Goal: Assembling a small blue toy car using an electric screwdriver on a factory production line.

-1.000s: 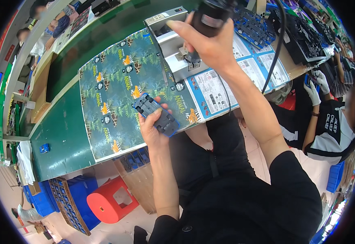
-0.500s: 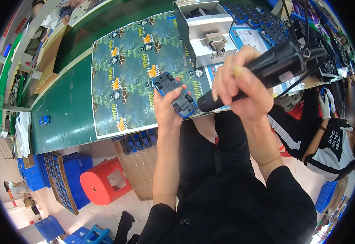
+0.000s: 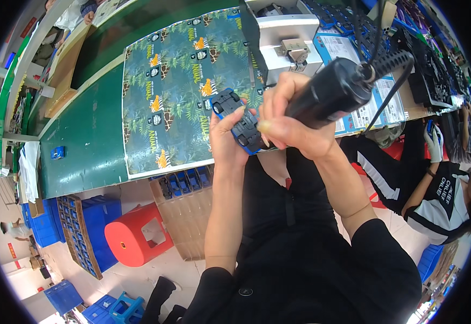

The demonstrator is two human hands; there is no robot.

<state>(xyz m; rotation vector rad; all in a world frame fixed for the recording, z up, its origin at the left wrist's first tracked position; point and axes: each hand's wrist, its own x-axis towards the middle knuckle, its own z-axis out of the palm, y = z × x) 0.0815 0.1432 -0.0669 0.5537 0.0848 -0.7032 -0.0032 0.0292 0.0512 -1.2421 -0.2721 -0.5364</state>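
Observation:
My left hand grips a toy car turned underside up, with a black chassis and a blue body edge showing. The thumb lies across the chassis. In my right hand is a black corded electric screwdriver, its thick rear end and cable tilted up and to the right. The right fingers are wrapped round it close beside the car's right side. Its tip is hidden behind those fingers, so I cannot tell whether it touches the car.
A patterned sheet covers part of the green table. A metal fixture stands at the back, with many blue-black parts behind it. A small blue car lies at left; a red stool stands below. A co-worker sits at right.
My right hand has moved left toward the car, and the screwdriver has swung from a low slant to a steeper tilt. The car has shifted slightly right in view, still in my left hand.

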